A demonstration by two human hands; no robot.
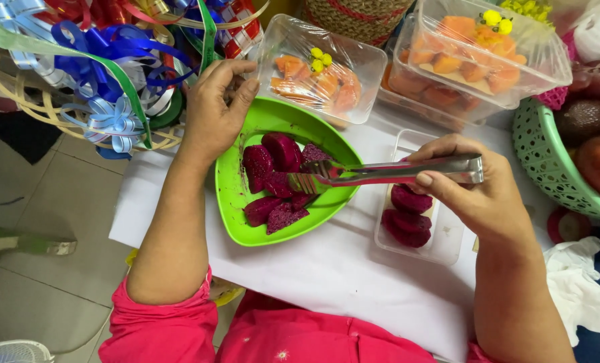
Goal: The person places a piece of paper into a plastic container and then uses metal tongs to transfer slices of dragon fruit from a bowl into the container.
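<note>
One green bowl (236, 195), seven red dragon-fruit chunks (258, 163) inside; three more chunks (408, 199) in one clear tray (448, 242); one pair of tongs (387, 171).
</note>
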